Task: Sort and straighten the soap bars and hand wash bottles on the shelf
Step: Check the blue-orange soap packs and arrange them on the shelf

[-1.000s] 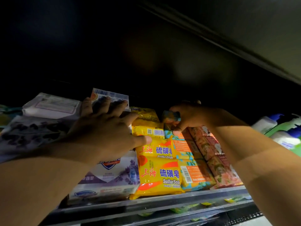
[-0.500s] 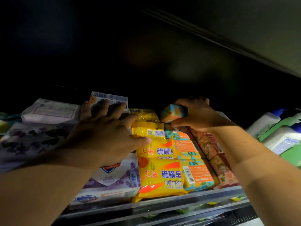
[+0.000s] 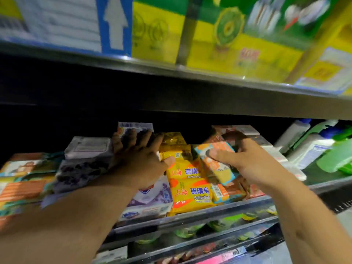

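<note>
My left hand point(image 3: 141, 161) lies spread over the white and purple soap packs point(image 3: 152, 195), its fingertips against an upright pack point(image 3: 133, 127) at the back and its thumb touching the yellow sulfur soap bars point(image 3: 190, 193). My right hand point(image 3: 245, 161) grips an orange and teal soap bar point(image 3: 217, 164), lifted and tilted above the row of the same bars point(image 3: 226, 193). Pink soap bars point(image 3: 255, 191) lie just right of that row, partly hidden by my right wrist. White and green hand wash bottles point(image 3: 314, 149) lean at the far right.
Lavender-printed packs point(image 3: 82, 168) and orange boxes point(image 3: 22, 185) fill the shelf's left side. The metal front rail point(image 3: 219, 210) edges the shelf. Close overhead runs another shelf point(image 3: 190, 73) with yellow and green boxes. A lower shelf point(image 3: 209, 242) holds more goods.
My right hand has lifted the orange and teal bar off the back of its row and drawn it toward me. My view has tilted up, showing the shelf above. My left hand stays put.
</note>
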